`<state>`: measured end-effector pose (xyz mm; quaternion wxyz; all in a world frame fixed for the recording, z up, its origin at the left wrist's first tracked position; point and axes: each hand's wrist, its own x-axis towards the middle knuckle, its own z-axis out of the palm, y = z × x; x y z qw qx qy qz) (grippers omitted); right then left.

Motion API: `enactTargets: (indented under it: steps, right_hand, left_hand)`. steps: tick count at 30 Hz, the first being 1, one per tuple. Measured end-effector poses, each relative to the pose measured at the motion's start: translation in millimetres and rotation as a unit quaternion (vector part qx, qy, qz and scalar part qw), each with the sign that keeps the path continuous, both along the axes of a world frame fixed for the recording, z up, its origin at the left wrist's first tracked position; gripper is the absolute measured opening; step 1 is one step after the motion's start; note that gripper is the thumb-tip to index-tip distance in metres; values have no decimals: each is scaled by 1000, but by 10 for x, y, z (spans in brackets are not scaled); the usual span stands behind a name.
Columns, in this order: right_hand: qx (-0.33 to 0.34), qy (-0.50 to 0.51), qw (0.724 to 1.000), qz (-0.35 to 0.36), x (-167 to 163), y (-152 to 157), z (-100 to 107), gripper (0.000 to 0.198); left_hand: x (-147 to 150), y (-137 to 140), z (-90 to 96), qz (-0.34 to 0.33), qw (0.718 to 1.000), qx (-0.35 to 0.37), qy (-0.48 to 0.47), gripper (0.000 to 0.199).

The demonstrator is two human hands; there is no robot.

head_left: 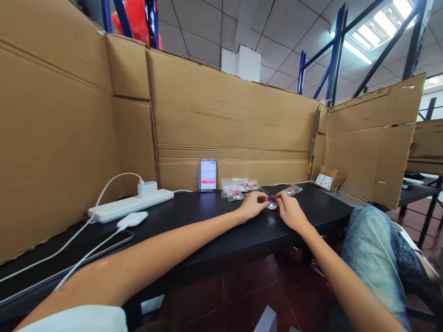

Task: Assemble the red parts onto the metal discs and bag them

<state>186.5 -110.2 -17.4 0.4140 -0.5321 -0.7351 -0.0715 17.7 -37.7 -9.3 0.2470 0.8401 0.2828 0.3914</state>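
A small round, shiny see-through disc with a red centre, much like a suction cup, is held just over the black tabletop. My left hand pinches its left edge between closed fingertips. On the opposite edge, the fingers of my right hand are closed too. A bit of red shows under the disc; what it belongs to is too small to tell. Behind my left hand lies a pile of clear plastic bags with red bits inside. Another clear bag lies just beyond my right hand.
A phone leans upright against the cardboard wall. At left are a white power strip, a white charger puck with its cable and a dark tablet-like slab. A brown labelled package stands back right; a person's jeans-clad leg is at right.
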Motion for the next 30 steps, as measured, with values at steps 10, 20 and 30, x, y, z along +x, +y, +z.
enactTargets:
  steps: [10, 20, 30]
  right_hand:
    - [-25, -128, 990, -46, 11, 70, -39, 21]
    - [-45, -92, 995, -2, 62, 115, -62, 8]
    - [10, -70, 996, 58, -4, -17, -28, 6]
  left_hand:
    - [-169, 127, 12, 158, 980, 65, 104, 20]
    - [-131, -43, 40, 203, 946, 189, 169, 23]
    - [-101, -26, 29, 58, 964, 178, 191, 18]
